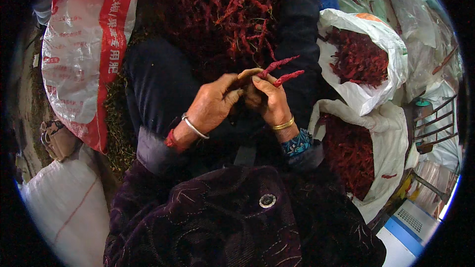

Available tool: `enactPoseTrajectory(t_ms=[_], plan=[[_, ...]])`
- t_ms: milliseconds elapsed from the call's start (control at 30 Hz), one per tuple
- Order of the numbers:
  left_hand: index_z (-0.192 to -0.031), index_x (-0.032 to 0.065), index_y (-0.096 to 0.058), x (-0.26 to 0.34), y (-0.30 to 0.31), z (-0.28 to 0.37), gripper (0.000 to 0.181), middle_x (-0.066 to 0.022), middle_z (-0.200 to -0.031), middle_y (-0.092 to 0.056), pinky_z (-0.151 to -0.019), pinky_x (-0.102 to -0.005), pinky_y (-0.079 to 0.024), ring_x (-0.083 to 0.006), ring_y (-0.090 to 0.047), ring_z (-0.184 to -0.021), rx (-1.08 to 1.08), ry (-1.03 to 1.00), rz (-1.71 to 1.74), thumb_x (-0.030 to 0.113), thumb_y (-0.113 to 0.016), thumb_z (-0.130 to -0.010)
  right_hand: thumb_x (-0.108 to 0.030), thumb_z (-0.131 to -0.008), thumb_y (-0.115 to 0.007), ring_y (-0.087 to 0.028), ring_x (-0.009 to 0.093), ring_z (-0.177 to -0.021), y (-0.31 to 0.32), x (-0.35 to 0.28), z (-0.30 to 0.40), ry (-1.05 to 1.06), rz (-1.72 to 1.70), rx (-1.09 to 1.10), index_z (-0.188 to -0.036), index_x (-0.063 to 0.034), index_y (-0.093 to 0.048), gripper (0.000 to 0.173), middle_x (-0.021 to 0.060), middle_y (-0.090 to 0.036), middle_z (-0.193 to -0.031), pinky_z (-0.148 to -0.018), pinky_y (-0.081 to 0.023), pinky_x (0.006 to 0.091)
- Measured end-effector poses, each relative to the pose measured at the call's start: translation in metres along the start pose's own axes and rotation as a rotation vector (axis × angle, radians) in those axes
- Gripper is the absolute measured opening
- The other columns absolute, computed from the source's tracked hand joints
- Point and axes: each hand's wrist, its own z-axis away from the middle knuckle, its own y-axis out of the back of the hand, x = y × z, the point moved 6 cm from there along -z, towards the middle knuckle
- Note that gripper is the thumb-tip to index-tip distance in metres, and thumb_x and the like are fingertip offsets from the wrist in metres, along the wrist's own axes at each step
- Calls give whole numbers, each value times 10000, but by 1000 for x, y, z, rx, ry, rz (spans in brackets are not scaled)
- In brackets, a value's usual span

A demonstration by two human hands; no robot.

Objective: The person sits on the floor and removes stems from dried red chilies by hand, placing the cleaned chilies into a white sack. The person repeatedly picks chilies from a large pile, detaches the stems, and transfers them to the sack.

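Note:
Red dried chili peppers [279, 65] stick out past the fingers of my right hand [272, 98], which grips them between thumb and fingers. Close beside it, my left hand [215, 102] is raised with its fingertips near the right fingers; whether it pinches a stem or anything else cannot be told. Both hands are above my lap. Beyond them lies a large heap of dried red chilies [237, 18], some with pale stems. A silver bangle is on the left wrist and a gold-coloured one on the right.
Two white woven sacks [397, 44] [393, 137] with red chilies stand open at the right. A red and white printed sack [78, 55] lies at the left, beside scattered stems [118, 118]. Another white sack [70, 207] is at the lower left, and a metal rack [436, 122] stands at the far right.

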Motion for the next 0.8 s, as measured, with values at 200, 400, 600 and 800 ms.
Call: enactPoseTrajectory(t_ms=[200,400,600,800], plan=[[-876,-6,-551,-14,-10,12,104,-203,-747,-564,-551,-325,-444,-327,-572,-664,-41,93,-112,43,-560,-785,-132,-814,-507,-468,43,-646,16,6,4,54,87,115,-832,-48,-612,135,-27,-555,-745,-574,-381,186],[-874,46,-560,-1,-26,21,93,-132,-746,-575,-577,-334,-461,-293,-579,-665,-310,-231,-134,49,-547,-783,-218,-866,-438,-388,91,-496,22,11,-1,-31,-176,40,-782,-73,-529,191,-22,-419,-567,-464,-330,232],[-943,75,-539,-34,32,-11,186,-144,-832,-579,-609,-377,-473,-313,-576,-743,-204,-32,-688,103,-555,-761,-192,-848,-471,-465,106,-543,40,-8,0,44,-99,156,-861,-52,-566,170,27,-493,-633,-487,-384,241],[-944,40,-560,-67,78,-99,270,-170,-906,-565,-692,-412,-457,-353,-555,-789,223,58,-888,240,-555,-763,-156,-822,-479,-536,144,-655,29,-1,-13,103,126,6,-865,-12,-577,179,64,-581,-779,-597,-443,258]])
